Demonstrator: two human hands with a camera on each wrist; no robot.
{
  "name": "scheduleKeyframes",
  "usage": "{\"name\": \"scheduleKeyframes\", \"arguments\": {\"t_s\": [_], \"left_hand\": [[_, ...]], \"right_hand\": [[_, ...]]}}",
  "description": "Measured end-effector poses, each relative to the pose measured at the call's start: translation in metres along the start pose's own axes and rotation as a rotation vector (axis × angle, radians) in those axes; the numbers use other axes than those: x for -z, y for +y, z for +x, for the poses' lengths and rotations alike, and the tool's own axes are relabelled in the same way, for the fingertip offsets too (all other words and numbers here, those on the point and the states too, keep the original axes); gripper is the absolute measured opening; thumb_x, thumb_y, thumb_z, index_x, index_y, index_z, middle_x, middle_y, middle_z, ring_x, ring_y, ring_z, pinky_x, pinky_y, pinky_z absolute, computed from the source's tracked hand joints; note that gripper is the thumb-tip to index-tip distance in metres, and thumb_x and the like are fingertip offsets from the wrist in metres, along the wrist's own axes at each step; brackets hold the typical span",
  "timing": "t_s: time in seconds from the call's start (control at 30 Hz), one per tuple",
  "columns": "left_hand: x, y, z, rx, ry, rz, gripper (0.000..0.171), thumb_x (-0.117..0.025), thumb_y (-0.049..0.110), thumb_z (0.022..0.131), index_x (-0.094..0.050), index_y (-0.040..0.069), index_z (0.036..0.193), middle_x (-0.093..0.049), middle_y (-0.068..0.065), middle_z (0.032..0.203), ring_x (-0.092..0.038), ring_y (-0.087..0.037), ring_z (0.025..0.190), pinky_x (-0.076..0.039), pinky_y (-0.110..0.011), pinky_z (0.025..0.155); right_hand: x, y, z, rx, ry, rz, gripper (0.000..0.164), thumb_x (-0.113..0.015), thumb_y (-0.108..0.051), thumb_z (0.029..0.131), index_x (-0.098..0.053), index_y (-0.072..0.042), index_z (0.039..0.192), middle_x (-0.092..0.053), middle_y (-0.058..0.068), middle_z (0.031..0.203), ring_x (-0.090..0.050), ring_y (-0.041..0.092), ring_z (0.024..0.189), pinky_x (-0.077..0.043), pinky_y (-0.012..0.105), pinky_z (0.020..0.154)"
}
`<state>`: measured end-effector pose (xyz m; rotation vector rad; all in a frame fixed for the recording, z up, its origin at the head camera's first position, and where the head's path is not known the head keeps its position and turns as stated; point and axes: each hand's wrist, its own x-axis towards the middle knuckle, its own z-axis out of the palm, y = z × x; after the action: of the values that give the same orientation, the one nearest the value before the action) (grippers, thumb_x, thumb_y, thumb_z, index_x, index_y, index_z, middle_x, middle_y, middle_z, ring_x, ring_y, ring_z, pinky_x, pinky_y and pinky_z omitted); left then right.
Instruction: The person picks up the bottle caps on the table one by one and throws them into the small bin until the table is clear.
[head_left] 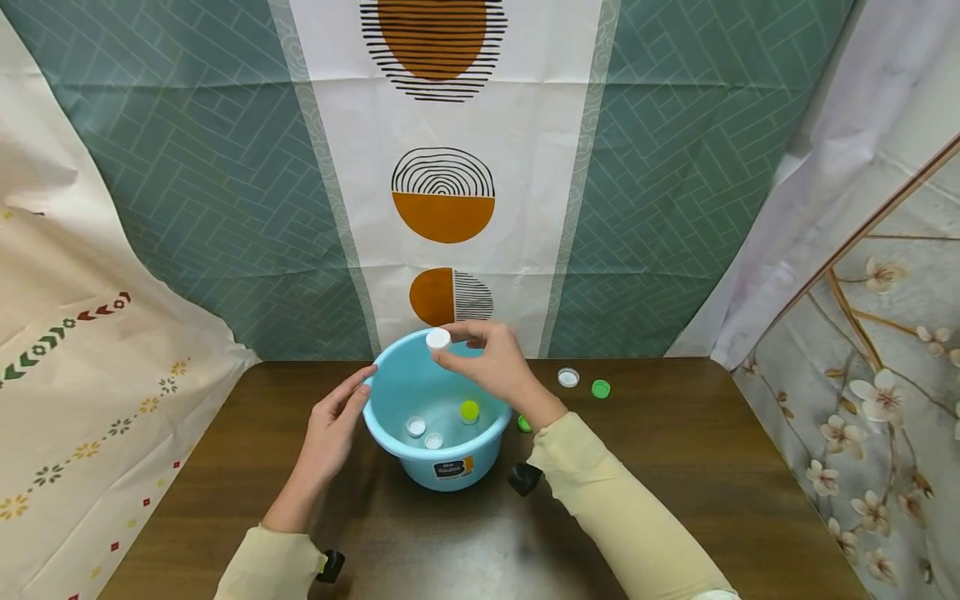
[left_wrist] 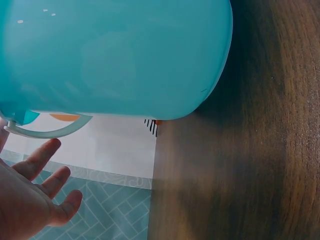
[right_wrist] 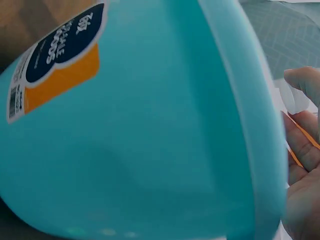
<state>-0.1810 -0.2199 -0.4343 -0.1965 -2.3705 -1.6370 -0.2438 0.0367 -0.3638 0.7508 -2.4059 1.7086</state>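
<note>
A white bottle cap (head_left: 438, 339) is pinched between the thumb and fingertips of my right hand (head_left: 491, 362). This hand is above the far part of a light blue plastic basin (head_left: 442, 469). In the right wrist view the cap (right_wrist: 294, 97) shows past the basin's rim. My left hand (head_left: 335, 423) touches the basin's left rim with its thumb and fingertips. Its other fingers (left_wrist: 59, 182) are spread, below a pale handle (left_wrist: 52, 133) in the left wrist view. Inside the basin lie two white caps (head_left: 416, 427) and a yellow-green cap (head_left: 469, 412).
Right of the basin on the dark wooden table (head_left: 660, 467) lie a white cap (head_left: 568, 377), a green cap (head_left: 601, 389) and another green cap (head_left: 524, 423) close to the basin's side. A patterned curtain (head_left: 675, 167) hangs behind the table.
</note>
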Motion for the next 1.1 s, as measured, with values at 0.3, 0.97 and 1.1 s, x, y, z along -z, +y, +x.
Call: {"name": "scheduleKeyframes", "arguments": {"t_s": [0.3,0.97,1.1], "left_hand": [[-0.001,-0.002,0.000,-0.012,-0.001,0.002,0.037,-0.047,0.039,0.097,-0.052,0.030,0.132,-0.055,0.004,0.134,-0.054,-0.010,0.118,-0.044,-0.012,0.088],[0.000,-0.001,0.000,0.006,-0.001,-0.015,0.036,-0.048,0.040,0.096,-0.053,0.032,0.132,-0.057,0.005,0.130,-0.056,-0.011,0.116,-0.046,-0.014,0.086],[0.001,-0.001,0.000,0.002,0.001,-0.008,0.036,-0.048,0.039,0.096,-0.053,0.032,0.132,-0.057,0.004,0.131,-0.055,-0.012,0.116,-0.046,-0.014,0.086]], "right_hand": [[-0.016,0.000,0.001,-0.025,-0.057,-0.039,0.038,-0.074,-0.045,0.077,-0.068,-0.027,0.110,-0.067,-0.012,0.105,-0.060,0.012,0.102,-0.048,0.032,0.090],[-0.019,0.000,0.004,-0.069,-0.108,-0.120,0.045,-0.073,-0.047,0.077,-0.066,-0.024,0.116,-0.067,-0.005,0.116,-0.059,0.016,0.111,-0.046,0.033,0.094],[-0.016,-0.002,0.004,-0.085,-0.093,-0.124,0.043,-0.073,-0.047,0.077,-0.066,-0.026,0.114,-0.067,-0.004,0.116,-0.058,0.015,0.110,-0.045,0.033,0.094]]}}
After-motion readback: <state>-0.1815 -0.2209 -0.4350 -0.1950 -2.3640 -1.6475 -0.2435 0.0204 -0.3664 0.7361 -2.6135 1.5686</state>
